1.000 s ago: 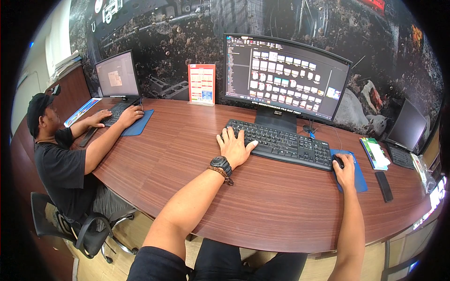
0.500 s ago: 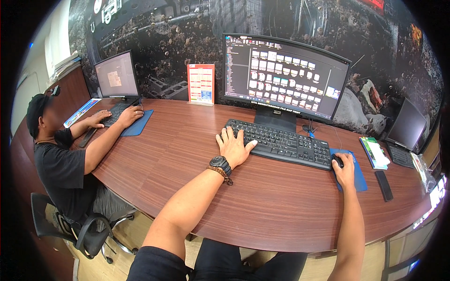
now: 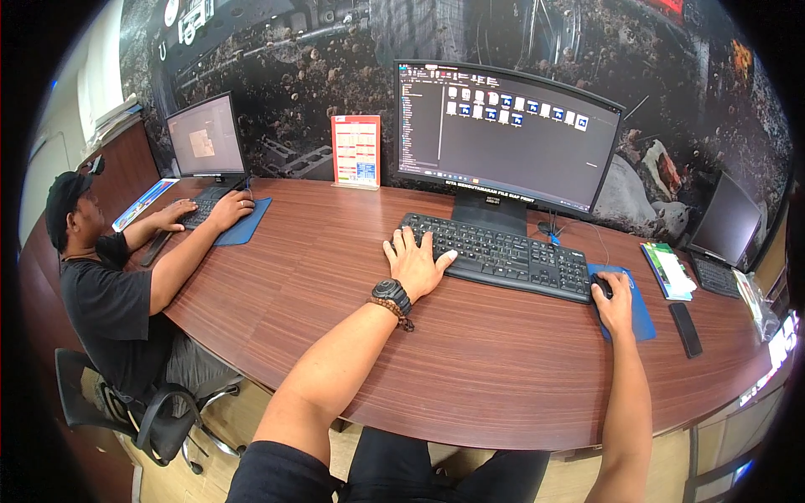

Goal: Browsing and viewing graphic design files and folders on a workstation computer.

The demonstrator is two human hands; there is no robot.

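My left hand [image 3: 417,267] lies with spread fingers on the left end of a black keyboard [image 3: 511,258]. A black watch [image 3: 391,292] and a beaded bracelet [image 3: 401,314] circle that wrist. My right hand [image 3: 614,303] is wrapped over a black computer mouse [image 3: 601,286], which sits on a blue mouse pad [image 3: 641,314]; the fingers partly hide the mouse. Behind the keyboard stands a curved monitor [image 3: 511,155], its dark screen showing a file window with two rows of small icons at the top.
A person [image 3: 109,277] sits at the left, hands at another keyboard and mouse before a second monitor [image 3: 207,138]. A red-and-white upright card [image 3: 356,151] stands at the back of the wooden desk [image 3: 335,235]. Toward the right lie a black phone [image 3: 685,329], booklets [image 3: 668,272] and a laptop [image 3: 728,222].
On the monitor, a window full of many thumbnails has given way to one with fewer icons. Both my hands stay in place; the view has shifted slightly.
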